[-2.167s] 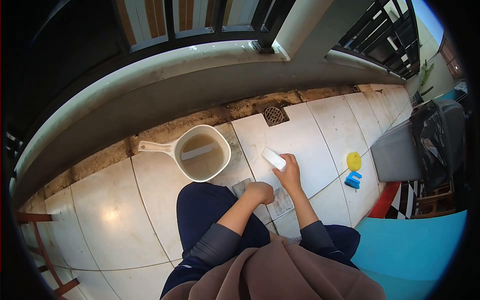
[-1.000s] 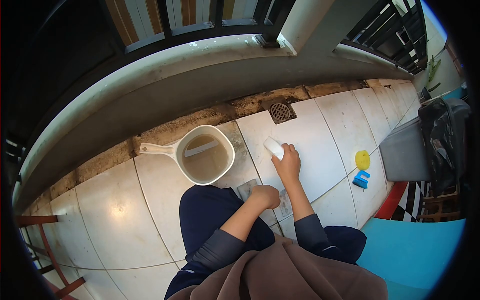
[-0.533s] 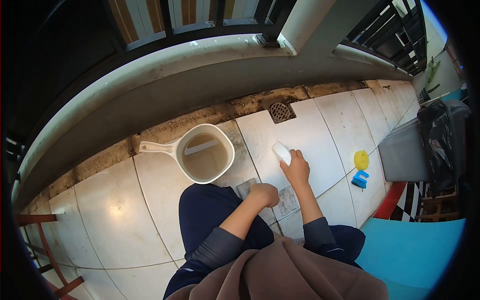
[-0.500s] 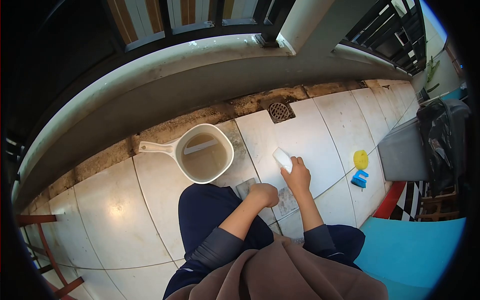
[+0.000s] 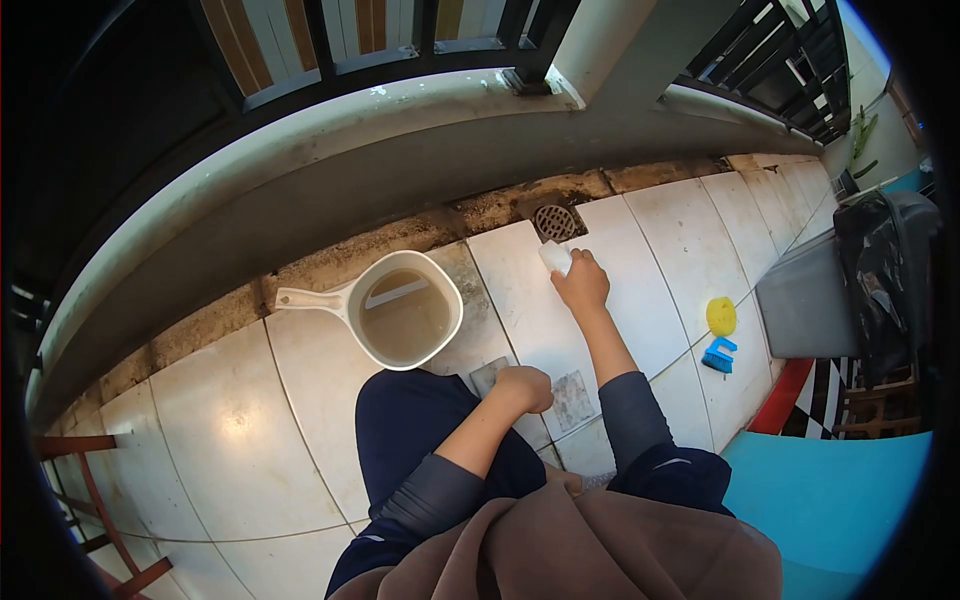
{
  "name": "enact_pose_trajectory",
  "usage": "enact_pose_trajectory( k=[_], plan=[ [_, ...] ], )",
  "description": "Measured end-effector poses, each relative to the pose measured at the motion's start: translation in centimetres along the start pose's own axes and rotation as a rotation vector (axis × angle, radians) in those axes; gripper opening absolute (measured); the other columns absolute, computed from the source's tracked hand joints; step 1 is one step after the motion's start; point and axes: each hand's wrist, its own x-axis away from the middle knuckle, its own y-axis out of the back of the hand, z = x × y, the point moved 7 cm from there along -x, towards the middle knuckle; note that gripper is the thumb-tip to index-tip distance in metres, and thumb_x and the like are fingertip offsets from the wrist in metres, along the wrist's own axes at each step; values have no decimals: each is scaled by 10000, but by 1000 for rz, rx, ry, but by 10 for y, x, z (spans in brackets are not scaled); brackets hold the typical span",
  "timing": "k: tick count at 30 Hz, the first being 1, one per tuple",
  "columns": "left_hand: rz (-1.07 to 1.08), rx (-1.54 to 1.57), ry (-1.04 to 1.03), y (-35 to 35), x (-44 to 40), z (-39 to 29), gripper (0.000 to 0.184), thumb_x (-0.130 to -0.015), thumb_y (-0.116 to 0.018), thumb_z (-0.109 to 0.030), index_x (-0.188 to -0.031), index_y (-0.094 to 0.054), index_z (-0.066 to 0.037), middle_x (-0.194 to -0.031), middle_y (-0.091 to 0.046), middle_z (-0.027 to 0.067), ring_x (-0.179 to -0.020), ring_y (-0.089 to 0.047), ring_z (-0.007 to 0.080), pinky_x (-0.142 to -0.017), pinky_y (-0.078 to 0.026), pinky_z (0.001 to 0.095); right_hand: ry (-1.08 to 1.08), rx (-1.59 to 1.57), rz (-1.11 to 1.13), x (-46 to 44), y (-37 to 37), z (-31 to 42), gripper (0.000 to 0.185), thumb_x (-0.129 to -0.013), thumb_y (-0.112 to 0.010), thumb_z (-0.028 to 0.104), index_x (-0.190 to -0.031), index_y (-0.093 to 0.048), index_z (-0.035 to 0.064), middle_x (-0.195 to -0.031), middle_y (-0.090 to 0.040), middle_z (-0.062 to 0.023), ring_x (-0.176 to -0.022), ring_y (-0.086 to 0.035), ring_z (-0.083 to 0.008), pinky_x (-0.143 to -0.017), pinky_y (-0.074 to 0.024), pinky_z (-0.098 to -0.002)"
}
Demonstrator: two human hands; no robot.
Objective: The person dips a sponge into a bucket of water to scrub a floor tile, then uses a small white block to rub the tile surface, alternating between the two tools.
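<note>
Just beside the floor drain point(image 5: 555, 223) | right hand point(image 5: 582, 282) curled round a white block point(image 5: 554, 257), long axis slanting near-right to far-left, outer end toward the drain | left hand point(image 5: 527, 388) fisted by the left knee point(image 5: 412, 420), cannot tell if holding anything | white tiles point(image 5: 645, 305) underneath, dipper point(image 5: 456, 310) of cloudy water at left, grey wall point(image 5: 400, 180) beyond

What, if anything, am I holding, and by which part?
Your right hand grips a white rectangular block by its near end; whether the left hand holds anything is unclear.
</note>
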Motion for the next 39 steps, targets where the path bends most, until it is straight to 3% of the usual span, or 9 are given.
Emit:
enact_pose_trajectory(
  k=[9,12,15,22,33,37,39],
  plan=[
    [-26,-29,-12,1,7,-5,363,-787,-425,-253,-947,-661,-29,-1009,-627,172,-941,-606,305,-798,-474,393,-7,-49,106,136,23,-42,402,-675,-686,251,-980,-559,23,-939,-564,-120,-771,-606,-312,-639,-501,-402],
    [-6,-32,-12,0,7,-8,363,-787,-422,-251,-952,-661,-32,-1013,-628,166,-943,-606,302,-797,-475,390,-29,-40,103,143,26,-43,405,-669,-689,259,-975,-565,25,-941,-565,-116,-766,-608,-308,-637,-502,-402],
    [10,-33,-12,0,5,-8,367,-791,-416,-252,-955,-660,-33,-1019,-628,163,-948,-604,304,-801,-474,391,-10,-2,18,104,19,-31,372,-663,-703,257,-926,-563,35,-909,-564,-101,-727,-616,-302,-600,-512,-389],
    [3,-24,-7,-1,-1,0,376,-793,-408,-259,-953,-659,-31,-1019,-626,167,-956,-599,305,-816,-466,400,0,17,41,-13,1,-1,396,-672,-681,261,-981,-575,36,-953,-582,-119,-808,-609,-309,-673,-507,-413],
    [-6,-13,-25,2,7,-6,363,-795,-419,-257,-947,-662,-33,-1003,-633,164,-932,-609,307,-789,-478,389,6,10,140,135,23,-35,433,-672,-689,270,-1013,-556,40,-956,-570,-107,-767,-610,-305,-637,-505,-393],
    [28,-2,-42,0,4,-8,361,-795,-422,-257,-950,-662,-36,-1004,-631,168,-933,-608,307,-787,-479,393,27,17,56,102,18,-22,383,-666,-695,263,-952,-560,47,-926,-563,-96,-721,-619,-295,-598,-511,-397],
    [12,17,-30,0,1,-8,316,-742,-458,-177,-934,-670,-41,-1008,-634,160,-934,-613,301,-764,-483,394,33,25,14,63,12,-8,367,-664,-694,263,-934,-562,52,-923,-564,-94,-726,-619,-296,-603,-512,-400]
  ],
)
